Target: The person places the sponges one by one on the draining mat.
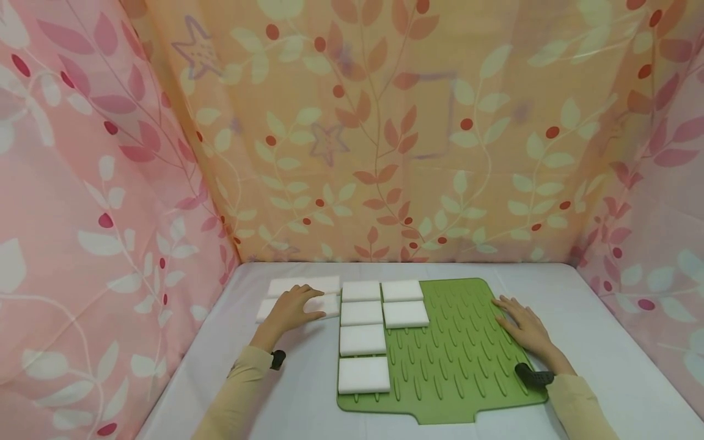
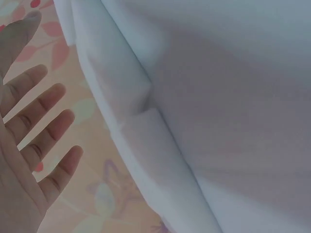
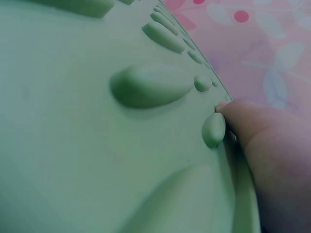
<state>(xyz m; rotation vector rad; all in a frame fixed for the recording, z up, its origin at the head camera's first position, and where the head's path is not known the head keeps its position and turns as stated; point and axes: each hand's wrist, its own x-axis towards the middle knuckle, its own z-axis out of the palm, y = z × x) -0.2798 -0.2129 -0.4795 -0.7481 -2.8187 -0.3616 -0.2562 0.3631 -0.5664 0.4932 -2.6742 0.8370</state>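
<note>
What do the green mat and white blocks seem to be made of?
The green mat looks like silicone or soft plastic, smooth and satiny, with moulded raised ridges. The white blocks look like matte foam, perhaps sponge: evenly white and without gloss, though plastic isn't ruled out.

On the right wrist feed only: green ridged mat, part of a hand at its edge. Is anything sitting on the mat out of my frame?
Observer: Yes. Six white blocks are on the green mat: four in a column along its left side, two beside the far end of that column.

Operator: Copy. Where's the left hand?

Observer: Left of the mat, over another group of white blocks lying on the white table. Contact I can't confirm.

Operator: Gripping one?

Observer: Doesn't look like it. The left wrist view shows its fingers spread, with no block between them.
</note>
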